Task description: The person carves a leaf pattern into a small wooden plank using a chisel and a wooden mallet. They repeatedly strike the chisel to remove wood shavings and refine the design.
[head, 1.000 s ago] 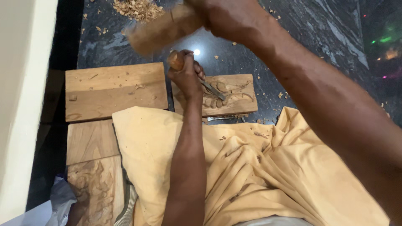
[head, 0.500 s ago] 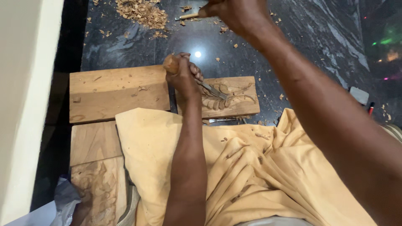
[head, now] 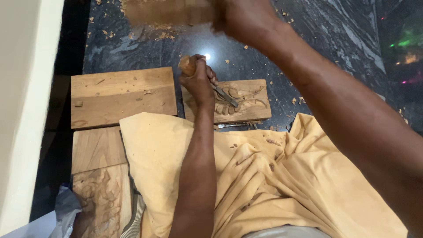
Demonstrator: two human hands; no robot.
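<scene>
In the head view, our left hand [head: 199, 81] is closed around a wooden-handled chisel [head: 211, 83], its tip on the carved wood panel [head: 249, 103] just beyond the yellow cloth [head: 264, 176]. Dark floor [head: 335, 48] lies open to the right. Our right hand [head: 242, 17] grips a blurred wooden mallet [head: 167, 11], swung back over the chisel since half a second ago.

The person's left hand [head: 199, 81] is curled in a tight fist, thumb side up, knuckles turned away, at the end of a bare forearm stretched straight forward from the lap. The right hand [head: 240, 16] is raised higher and farther out, closed and blurred, its thick bare forearm slanting down toward the right.
</scene>
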